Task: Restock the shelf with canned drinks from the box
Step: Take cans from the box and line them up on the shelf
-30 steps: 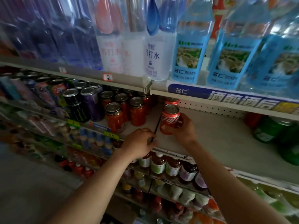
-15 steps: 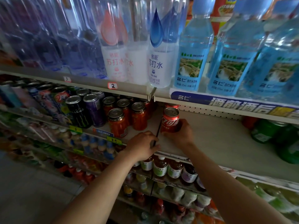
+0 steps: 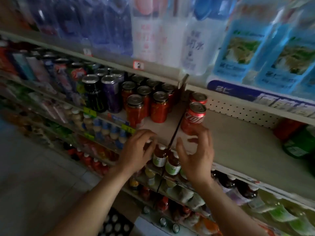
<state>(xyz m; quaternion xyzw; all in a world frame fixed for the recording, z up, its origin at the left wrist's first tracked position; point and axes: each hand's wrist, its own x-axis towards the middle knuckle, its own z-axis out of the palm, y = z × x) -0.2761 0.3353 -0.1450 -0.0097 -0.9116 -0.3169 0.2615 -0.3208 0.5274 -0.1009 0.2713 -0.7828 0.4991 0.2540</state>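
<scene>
Two red cola cans [image 3: 193, 119] stand on shelf [image 3: 238, 143]; much bare space left. My hands, left [image 3: 138, 150] and right [image 3: 197, 155], spread, hold nothing.

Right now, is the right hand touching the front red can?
Cannot tell. In the blurred head view, the right hand has open fingers beside the front red can, hiding any gap.
</scene>
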